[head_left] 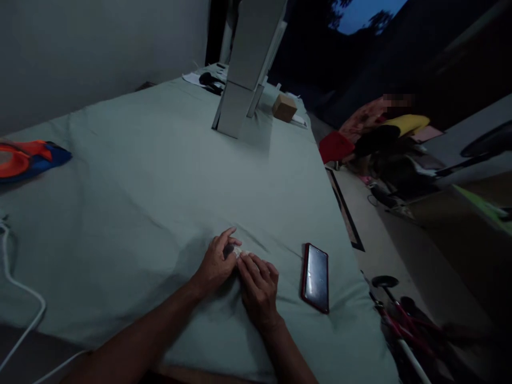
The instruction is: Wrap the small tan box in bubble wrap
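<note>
Low over the pale green cloth, my two hands meet around a small pale object point(237, 250) that is mostly hidden by the fingers; its kind cannot be made out. My left hand point(216, 262) curls around its left side, thumb and fingers bent, with a dark patch between them. From the right, the fingers of my right hand point(259, 282) are pressed together on the object's edge. A phone in a red case point(316, 277) lies face up to the right of my right hand, apart from it.
The green cloth point(132, 176) covers a wide table. An orange and blue item point(32, 159) lies at far left, a white cable point(30, 293) below it. A tall white panel structure point(242, 80) and a brown box point(284, 108) stand farther back. At right are a person in yellow point(412, 124) and a bicycle point(404, 325).
</note>
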Demonstrator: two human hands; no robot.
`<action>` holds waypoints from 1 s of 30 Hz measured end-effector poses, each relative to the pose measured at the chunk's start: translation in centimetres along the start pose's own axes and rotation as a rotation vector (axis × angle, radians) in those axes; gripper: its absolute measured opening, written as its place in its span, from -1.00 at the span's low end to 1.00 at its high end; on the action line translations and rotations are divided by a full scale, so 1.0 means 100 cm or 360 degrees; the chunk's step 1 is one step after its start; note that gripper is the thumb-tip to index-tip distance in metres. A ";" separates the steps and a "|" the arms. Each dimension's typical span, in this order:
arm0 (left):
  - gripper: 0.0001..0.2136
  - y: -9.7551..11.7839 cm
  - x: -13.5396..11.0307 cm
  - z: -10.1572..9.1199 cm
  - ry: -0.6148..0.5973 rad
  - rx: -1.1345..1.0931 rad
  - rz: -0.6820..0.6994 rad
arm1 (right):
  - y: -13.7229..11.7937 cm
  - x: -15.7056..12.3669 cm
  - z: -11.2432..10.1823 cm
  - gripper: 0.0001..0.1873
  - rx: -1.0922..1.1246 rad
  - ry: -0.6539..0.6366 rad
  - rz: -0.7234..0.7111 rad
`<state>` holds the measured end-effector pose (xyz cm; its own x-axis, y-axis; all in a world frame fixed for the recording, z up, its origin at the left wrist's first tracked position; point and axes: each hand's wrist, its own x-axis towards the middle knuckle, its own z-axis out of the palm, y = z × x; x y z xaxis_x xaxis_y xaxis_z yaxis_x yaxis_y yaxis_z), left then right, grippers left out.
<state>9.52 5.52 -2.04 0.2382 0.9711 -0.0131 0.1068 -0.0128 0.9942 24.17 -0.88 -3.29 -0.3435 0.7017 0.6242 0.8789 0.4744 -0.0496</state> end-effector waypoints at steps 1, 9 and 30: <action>-0.45 -0.001 0.000 0.000 0.0002 -0.0005 0.0000 | -0.001 0.000 0.001 -0.55 -0.0016 0.0003 -0.0003; -0.45 -0.005 0.002 0.000 0.0013 0.0063 0.0060 | -0.003 0.002 0.005 -0.59 -0.0105 -0.0021 0.0030; -0.46 -0.006 0.004 -0.002 0.0011 0.0061 0.0131 | -0.007 0.002 0.005 -0.68 -0.0232 -0.0055 -0.0061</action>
<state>9.37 5.94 -2.64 0.2409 0.9681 0.0692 0.1243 -0.1015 0.9870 23.30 -0.78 -3.50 -0.3864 0.7037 0.5963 0.9029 0.4205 0.0890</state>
